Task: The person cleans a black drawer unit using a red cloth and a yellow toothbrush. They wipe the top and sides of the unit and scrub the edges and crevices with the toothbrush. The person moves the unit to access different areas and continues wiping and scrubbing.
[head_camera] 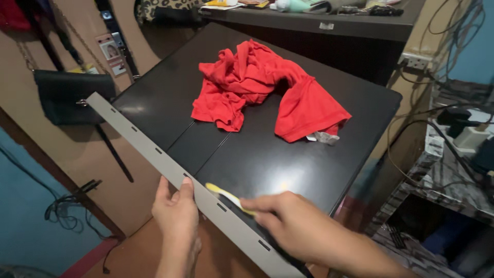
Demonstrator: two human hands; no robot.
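head | left hand (176,213) fingers together on grey strip (170,162) | right hand (293,221) pinches yellow tool (226,195) (blurred)

Two bare forearms, left hand (176,213) and right hand (290,221), sleeveless, ringless, short plain nails.

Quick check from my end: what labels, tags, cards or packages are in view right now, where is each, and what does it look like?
Card: hangs on the beige wall at upper left, small pale rectangle with a pinkish edge and a small picture.
Garment tag: under the red cloth at its right hem, on the black table, whitish and crumpled.
Packages: on the far shelf at top, flat and yellowish, cut off by the frame.
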